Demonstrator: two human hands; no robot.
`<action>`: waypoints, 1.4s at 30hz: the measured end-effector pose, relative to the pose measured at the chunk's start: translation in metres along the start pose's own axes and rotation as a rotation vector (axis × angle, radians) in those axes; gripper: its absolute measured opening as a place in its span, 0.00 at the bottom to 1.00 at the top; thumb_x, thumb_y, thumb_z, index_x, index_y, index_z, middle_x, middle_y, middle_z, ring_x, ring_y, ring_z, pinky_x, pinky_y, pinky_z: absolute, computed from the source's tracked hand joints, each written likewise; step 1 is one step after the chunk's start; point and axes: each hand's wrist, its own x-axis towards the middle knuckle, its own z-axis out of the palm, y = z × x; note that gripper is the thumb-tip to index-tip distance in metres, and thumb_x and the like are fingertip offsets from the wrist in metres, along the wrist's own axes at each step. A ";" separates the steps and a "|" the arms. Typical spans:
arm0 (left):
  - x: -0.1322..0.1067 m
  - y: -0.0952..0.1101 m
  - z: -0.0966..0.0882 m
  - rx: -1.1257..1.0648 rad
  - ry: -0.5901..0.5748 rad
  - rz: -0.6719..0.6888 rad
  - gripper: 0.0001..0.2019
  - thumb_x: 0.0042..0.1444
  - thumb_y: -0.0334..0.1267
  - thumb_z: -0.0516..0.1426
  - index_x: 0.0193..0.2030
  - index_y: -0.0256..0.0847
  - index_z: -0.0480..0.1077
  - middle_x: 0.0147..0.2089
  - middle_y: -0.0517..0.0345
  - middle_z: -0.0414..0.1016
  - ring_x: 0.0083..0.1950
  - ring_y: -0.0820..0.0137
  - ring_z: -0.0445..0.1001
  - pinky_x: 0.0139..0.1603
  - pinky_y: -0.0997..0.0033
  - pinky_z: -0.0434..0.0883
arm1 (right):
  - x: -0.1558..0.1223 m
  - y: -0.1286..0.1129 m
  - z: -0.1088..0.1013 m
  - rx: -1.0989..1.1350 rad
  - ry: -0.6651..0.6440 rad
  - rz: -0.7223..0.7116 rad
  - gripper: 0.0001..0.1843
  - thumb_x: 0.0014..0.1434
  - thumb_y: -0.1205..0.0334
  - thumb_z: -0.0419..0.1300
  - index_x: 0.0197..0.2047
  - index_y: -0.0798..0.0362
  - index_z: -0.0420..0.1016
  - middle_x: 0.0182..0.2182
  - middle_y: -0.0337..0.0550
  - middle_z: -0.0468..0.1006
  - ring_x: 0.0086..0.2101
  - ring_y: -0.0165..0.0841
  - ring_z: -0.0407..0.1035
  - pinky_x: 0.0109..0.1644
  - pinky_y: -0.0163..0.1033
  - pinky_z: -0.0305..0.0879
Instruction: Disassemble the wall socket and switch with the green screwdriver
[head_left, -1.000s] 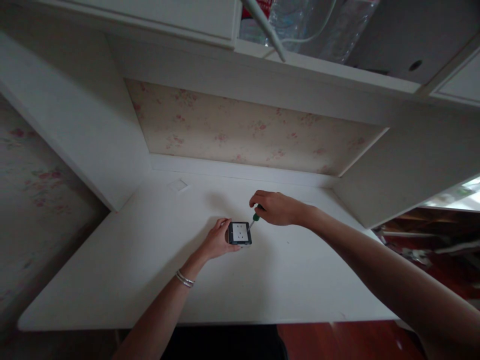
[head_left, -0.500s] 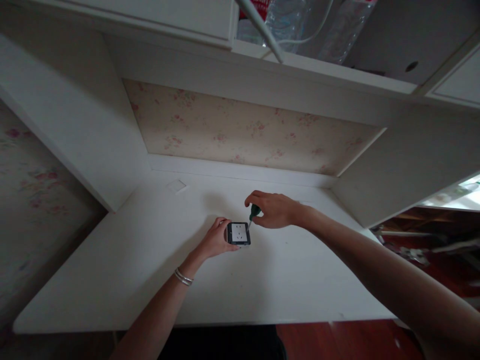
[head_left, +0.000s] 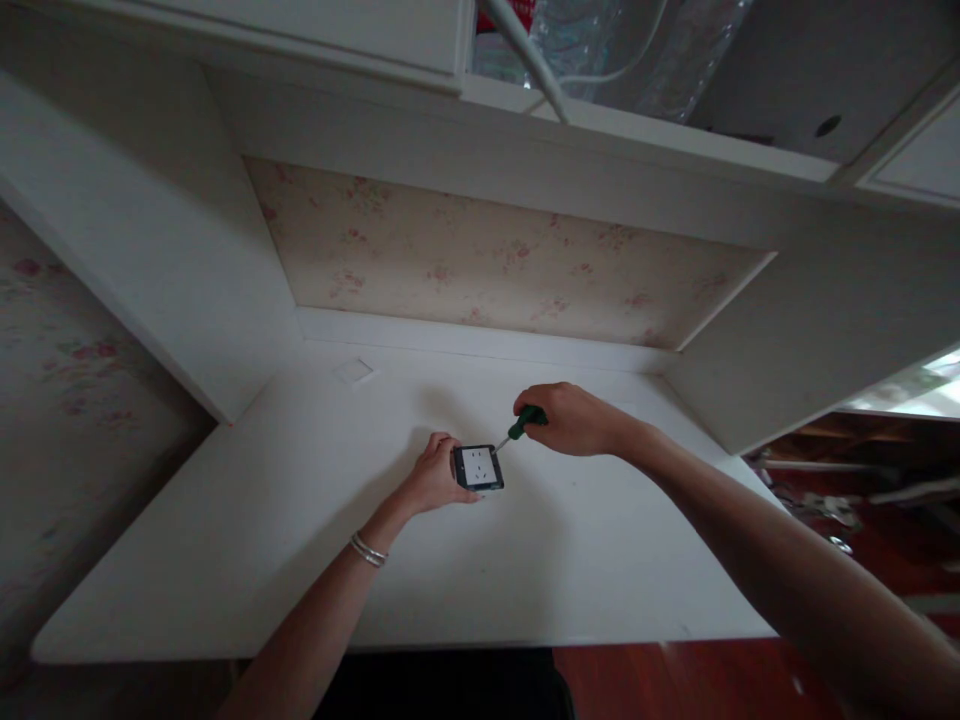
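Note:
A wall socket (head_left: 478, 467) with a white face and a dark surround is gripped along its left side by my left hand (head_left: 435, 478), thumb at the near edge. My right hand (head_left: 566, 417) is closed round the green handle of a screwdriver (head_left: 517, 428). The thin metal shaft slants down to the left, and its tip meets the right part of the socket's dark surround. Whether the tip sits in a screw or a slot is too small to tell. Both hands are over the white desk (head_left: 300, 500).
A thin white square frame (head_left: 353, 371) lies at the desk's back left. White side panels (head_left: 150, 220) flank the desk. Overhead, a shelf (head_left: 645, 125) holds clear plastic bottles (head_left: 577, 45), and a white rod (head_left: 529, 55) hangs down in front.
My right hand has shifted right, and the screwdriver leans over more, its handle farther from the socket. The socket is tilted slightly differently in my left hand.

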 end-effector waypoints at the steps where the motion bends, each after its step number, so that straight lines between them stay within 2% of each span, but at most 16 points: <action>1: 0.000 0.001 0.000 0.011 0.002 -0.009 0.44 0.25 0.46 0.75 0.51 0.40 0.65 0.55 0.50 0.60 0.52 0.57 0.69 0.56 0.56 0.68 | -0.004 0.004 0.000 0.042 0.056 0.024 0.12 0.55 0.67 0.57 0.43 0.52 0.77 0.39 0.44 0.81 0.37 0.36 0.73 0.40 0.36 0.63; 4: -0.001 0.001 0.002 0.052 0.010 -0.016 0.44 0.23 0.47 0.75 0.51 0.42 0.65 0.55 0.50 0.61 0.52 0.56 0.69 0.56 0.55 0.68 | -0.018 0.019 0.005 0.167 0.208 0.124 0.12 0.55 0.65 0.57 0.43 0.51 0.77 0.37 0.42 0.80 0.34 0.34 0.73 0.39 0.36 0.64; 7: 0.000 0.000 0.002 0.094 0.007 -0.001 0.46 0.22 0.48 0.75 0.52 0.42 0.65 0.55 0.49 0.62 0.53 0.55 0.68 0.56 0.54 0.68 | -0.031 0.031 0.019 0.270 0.272 0.220 0.11 0.56 0.62 0.58 0.43 0.51 0.77 0.34 0.40 0.80 0.31 0.33 0.72 0.37 0.37 0.65; 10: 0.001 0.000 0.001 0.104 -0.019 0.002 0.47 0.21 0.49 0.75 0.52 0.41 0.64 0.54 0.49 0.62 0.52 0.55 0.69 0.55 0.56 0.69 | -0.042 0.042 0.041 0.407 0.298 0.293 0.12 0.56 0.60 0.59 0.43 0.51 0.76 0.32 0.40 0.79 0.29 0.33 0.72 0.35 0.38 0.67; 14: 0.002 0.005 -0.002 0.115 -0.033 0.010 0.44 0.26 0.50 0.73 0.52 0.40 0.64 0.52 0.49 0.63 0.51 0.56 0.69 0.53 0.56 0.70 | -0.055 0.053 0.078 0.652 0.381 0.404 0.15 0.57 0.55 0.60 0.46 0.51 0.74 0.28 0.39 0.77 0.29 0.35 0.73 0.35 0.41 0.68; 17: 0.001 0.009 -0.004 0.139 -0.071 0.058 0.45 0.28 0.49 0.73 0.55 0.42 0.64 0.54 0.49 0.64 0.55 0.53 0.67 0.56 0.54 0.68 | -0.065 0.055 0.103 0.832 0.443 0.448 0.16 0.57 0.52 0.61 0.46 0.51 0.72 0.27 0.39 0.77 0.30 0.37 0.74 0.36 0.43 0.69; 20: -0.002 0.010 -0.006 0.131 -0.105 0.070 0.46 0.30 0.49 0.72 0.59 0.46 0.64 0.58 0.50 0.63 0.59 0.52 0.65 0.61 0.52 0.64 | -0.071 0.051 0.117 0.942 0.514 0.448 0.18 0.57 0.48 0.62 0.45 0.50 0.71 0.28 0.40 0.77 0.29 0.37 0.73 0.36 0.44 0.70; 23: -0.006 0.008 -0.005 0.111 -0.107 0.063 0.45 0.33 0.49 0.72 0.61 0.48 0.64 0.58 0.51 0.63 0.60 0.53 0.65 0.63 0.53 0.63 | -0.071 0.039 0.115 0.948 0.607 0.446 0.18 0.58 0.44 0.61 0.43 0.49 0.70 0.28 0.41 0.77 0.27 0.36 0.71 0.32 0.42 0.69; 26: -0.009 0.008 -0.004 0.084 -0.074 0.073 0.43 0.35 0.49 0.71 0.62 0.48 0.65 0.58 0.50 0.63 0.60 0.53 0.65 0.62 0.54 0.64 | -0.063 0.023 0.104 0.859 0.649 0.416 0.19 0.60 0.42 0.59 0.43 0.49 0.69 0.29 0.41 0.76 0.25 0.34 0.69 0.28 0.39 0.66; 34: -0.007 0.011 -0.006 0.088 -0.063 0.108 0.39 0.34 0.44 0.72 0.57 0.46 0.68 0.54 0.51 0.66 0.56 0.56 0.67 0.59 0.58 0.67 | -0.030 -0.019 0.071 0.472 0.504 0.132 0.07 0.65 0.55 0.55 0.40 0.48 0.70 0.32 0.40 0.77 0.31 0.33 0.70 0.36 0.36 0.64; 42: -0.007 0.007 -0.001 0.117 -0.032 0.077 0.40 0.32 0.44 0.72 0.55 0.46 0.66 0.55 0.51 0.66 0.57 0.55 0.67 0.58 0.56 0.67 | -0.016 -0.028 0.069 0.360 0.405 0.052 0.04 0.65 0.59 0.54 0.40 0.49 0.68 0.31 0.38 0.75 0.31 0.32 0.69 0.37 0.36 0.61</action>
